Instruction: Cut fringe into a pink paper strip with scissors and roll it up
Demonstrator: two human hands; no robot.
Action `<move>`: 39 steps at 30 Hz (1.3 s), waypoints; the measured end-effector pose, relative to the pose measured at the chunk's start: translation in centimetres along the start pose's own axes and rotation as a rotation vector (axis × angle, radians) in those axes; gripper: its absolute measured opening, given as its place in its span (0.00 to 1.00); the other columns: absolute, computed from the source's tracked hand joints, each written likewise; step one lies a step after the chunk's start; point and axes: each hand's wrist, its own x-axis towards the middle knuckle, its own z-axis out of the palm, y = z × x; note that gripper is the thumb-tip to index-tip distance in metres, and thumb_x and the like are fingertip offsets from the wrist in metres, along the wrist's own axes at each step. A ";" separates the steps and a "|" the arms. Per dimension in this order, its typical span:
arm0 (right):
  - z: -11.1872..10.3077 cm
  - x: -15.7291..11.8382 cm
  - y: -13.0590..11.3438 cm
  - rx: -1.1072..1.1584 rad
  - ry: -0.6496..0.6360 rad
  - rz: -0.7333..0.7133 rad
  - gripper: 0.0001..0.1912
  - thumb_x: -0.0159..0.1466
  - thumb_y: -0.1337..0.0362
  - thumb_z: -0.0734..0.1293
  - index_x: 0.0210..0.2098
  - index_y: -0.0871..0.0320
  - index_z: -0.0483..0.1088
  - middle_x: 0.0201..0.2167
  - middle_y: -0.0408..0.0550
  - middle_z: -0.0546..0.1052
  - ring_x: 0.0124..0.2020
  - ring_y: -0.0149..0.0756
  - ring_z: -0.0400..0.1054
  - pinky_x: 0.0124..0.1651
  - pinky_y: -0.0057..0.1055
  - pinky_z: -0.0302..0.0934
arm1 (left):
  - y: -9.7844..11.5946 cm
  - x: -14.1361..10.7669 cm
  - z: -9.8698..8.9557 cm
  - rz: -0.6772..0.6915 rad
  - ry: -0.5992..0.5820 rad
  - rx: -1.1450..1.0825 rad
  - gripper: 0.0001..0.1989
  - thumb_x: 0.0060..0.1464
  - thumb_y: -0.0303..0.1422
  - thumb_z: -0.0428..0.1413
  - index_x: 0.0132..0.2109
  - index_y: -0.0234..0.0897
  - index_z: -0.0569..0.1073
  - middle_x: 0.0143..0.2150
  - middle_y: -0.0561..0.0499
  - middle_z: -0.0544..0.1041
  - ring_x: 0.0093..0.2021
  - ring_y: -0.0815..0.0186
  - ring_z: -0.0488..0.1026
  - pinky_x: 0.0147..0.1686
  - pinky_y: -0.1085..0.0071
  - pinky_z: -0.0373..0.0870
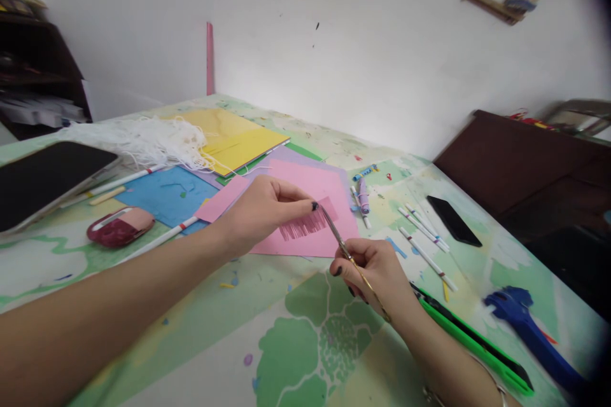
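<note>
Between the thumb and fingers of my left hand (267, 210) is a small strip of pink paper (303, 226), its lower edge cut into a fringe. My right hand (375, 267) grips a pair of scissors (351, 257) with gold-coloured handles. The scissor blades point up and left and reach the strip's right part, close to my left thumb. Exactly how far the blades are apart is hard to make out. Below the strip lies a larger sheet of pink paper (329, 184) on the table. Another pink piece (222, 197) is partly hidden behind my left hand.
Around lie yellow paper (248, 149), blue paper (157, 194), white yarn (157, 140), a dark red case (121, 226) and a dark tablet-like slab (48, 172). To the right are several white sticks (427, 257), a black phone (453, 220), a green cutter (477, 346) and a blue tool (529, 331).
</note>
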 end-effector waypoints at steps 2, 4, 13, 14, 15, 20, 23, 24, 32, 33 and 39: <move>0.0 0.0 0.1 0.001 0.001 -0.005 0.17 0.47 0.56 0.73 0.15 0.59 0.64 0.07 0.35 0.59 0.10 0.22 0.49 0.14 0.22 0.42 | 0.0 0.0 0.0 -0.001 0.001 -0.002 0.08 0.47 0.33 0.57 0.33 0.35 0.80 0.30 0.49 0.80 0.30 0.67 0.73 0.29 0.74 0.67; 0.0 0.0 0.2 0.002 0.001 -0.012 0.17 0.47 0.56 0.73 0.14 0.59 0.64 0.07 0.35 0.58 0.11 0.22 0.49 0.14 0.22 0.43 | 0.1 0.0 0.0 -0.004 -0.001 0.000 0.08 0.47 0.33 0.57 0.32 0.35 0.80 0.30 0.49 0.80 0.30 0.67 0.73 0.29 0.74 0.66; 0.1 0.1 0.3 -0.001 0.004 -0.006 0.15 0.48 0.58 0.72 0.15 0.59 0.65 0.08 0.35 0.59 0.11 0.22 0.49 0.14 0.22 0.43 | 0.0 0.0 0.0 -0.002 -0.004 -0.002 0.08 0.47 0.34 0.57 0.32 0.36 0.80 0.30 0.50 0.80 0.30 0.66 0.73 0.29 0.73 0.66; 0.0 0.1 0.3 0.002 0.003 -0.005 0.15 0.48 0.58 0.72 0.15 0.59 0.65 0.08 0.35 0.59 0.10 0.22 0.49 0.14 0.22 0.43 | 0.0 0.0 0.0 -0.002 -0.002 -0.004 0.08 0.47 0.34 0.57 0.32 0.36 0.80 0.30 0.50 0.79 0.30 0.67 0.72 0.28 0.74 0.66; 0.0 0.0 0.3 0.006 0.002 -0.003 0.15 0.48 0.58 0.72 0.15 0.59 0.65 0.08 0.35 0.59 0.10 0.22 0.49 0.14 0.22 0.42 | 0.0 0.0 0.0 -0.004 -0.001 -0.007 0.08 0.47 0.34 0.57 0.32 0.36 0.80 0.30 0.50 0.79 0.29 0.67 0.72 0.28 0.74 0.66; 0.0 -0.1 0.2 0.026 0.007 -0.001 0.16 0.46 0.57 0.73 0.14 0.59 0.64 0.08 0.35 0.59 0.10 0.22 0.49 0.14 0.22 0.42 | 0.0 0.0 0.0 -0.009 -0.005 -0.015 0.08 0.47 0.33 0.57 0.32 0.35 0.80 0.30 0.50 0.79 0.30 0.68 0.72 0.29 0.74 0.66; 0.0 0.0 0.2 0.025 -0.002 0.012 0.16 0.46 0.57 0.73 0.15 0.59 0.65 0.08 0.35 0.59 0.11 0.22 0.49 0.14 0.22 0.42 | 0.0 0.0 0.0 -0.001 -0.007 -0.022 0.08 0.48 0.32 0.57 0.32 0.35 0.80 0.29 0.50 0.79 0.29 0.68 0.72 0.29 0.74 0.66; 0.0 0.0 0.2 0.023 -0.004 0.015 0.16 0.47 0.57 0.73 0.15 0.59 0.65 0.08 0.35 0.59 0.11 0.22 0.49 0.14 0.23 0.42 | 0.0 0.0 0.0 -0.002 -0.009 -0.022 0.08 0.48 0.32 0.57 0.32 0.35 0.80 0.29 0.50 0.79 0.29 0.68 0.72 0.29 0.74 0.66; 0.0 -0.3 0.4 0.013 -0.024 -0.086 0.14 0.50 0.58 0.71 0.19 0.60 0.64 0.13 0.36 0.58 0.15 0.24 0.52 0.17 0.23 0.45 | 0.1 0.1 -0.1 0.014 0.017 -0.019 0.08 0.48 0.34 0.58 0.31 0.35 0.79 0.29 0.50 0.79 0.28 0.69 0.71 0.28 0.74 0.66; 0.0 -0.4 0.5 0.009 -0.026 -0.091 0.14 0.50 0.58 0.71 0.20 0.60 0.64 0.13 0.36 0.58 0.15 0.24 0.52 0.17 0.23 0.44 | 0.1 0.1 -0.1 0.021 0.020 -0.020 0.08 0.48 0.34 0.58 0.31 0.34 0.79 0.29 0.50 0.79 0.28 0.69 0.71 0.28 0.74 0.66; -0.1 -0.1 0.5 0.018 -0.013 -0.091 0.14 0.51 0.57 0.69 0.20 0.60 0.64 0.13 0.36 0.57 0.14 0.23 0.50 0.17 0.23 0.44 | -0.1 0.2 0.0 0.032 0.081 -0.041 0.08 0.48 0.34 0.58 0.30 0.34 0.78 0.28 0.50 0.78 0.29 0.68 0.71 0.29 0.73 0.66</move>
